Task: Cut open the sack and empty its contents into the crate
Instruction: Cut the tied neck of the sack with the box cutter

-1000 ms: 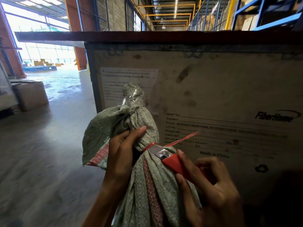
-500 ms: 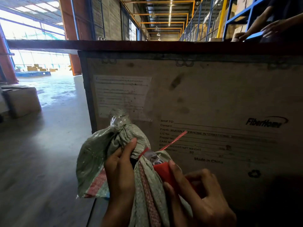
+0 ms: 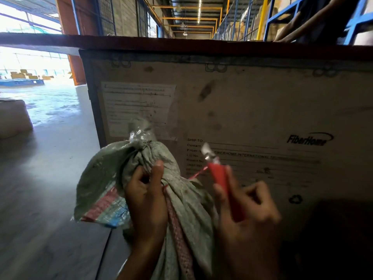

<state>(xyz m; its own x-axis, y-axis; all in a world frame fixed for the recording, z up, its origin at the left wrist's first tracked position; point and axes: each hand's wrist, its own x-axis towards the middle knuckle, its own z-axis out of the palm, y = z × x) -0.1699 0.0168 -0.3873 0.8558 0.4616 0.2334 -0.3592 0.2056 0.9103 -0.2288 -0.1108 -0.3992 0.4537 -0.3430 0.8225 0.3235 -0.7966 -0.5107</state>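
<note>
A grey-green woven sack (image 3: 187, 201) with a red stripe stands in front of me, its neck bunched and taped at the top. My left hand (image 3: 146, 199) grips the sack's neck just below the knot. A thin red tie string (image 3: 198, 173) sticks out to the right of the neck. My right hand (image 3: 245, 211) holds a red utility knife (image 3: 219, 174), blade up, lifted clear to the right of the sack. Behind the sack rises the tall plywood crate (image 3: 252, 110), printed with shipping text and a FiberHome logo; its inside is hidden.
Smooth concrete floor (image 3: 46, 188) spreads to the left, with a cardboard box (image 3: 13, 118) at the far left. Another person's arm (image 3: 306, 19) rests beyond the crate's top right edge. Blue and yellow racking lines the aisle behind.
The knife blade was pressed at the sack's tied neck; now my right hand has pulled it up and away to the right. My left hand keeps its grip.
</note>
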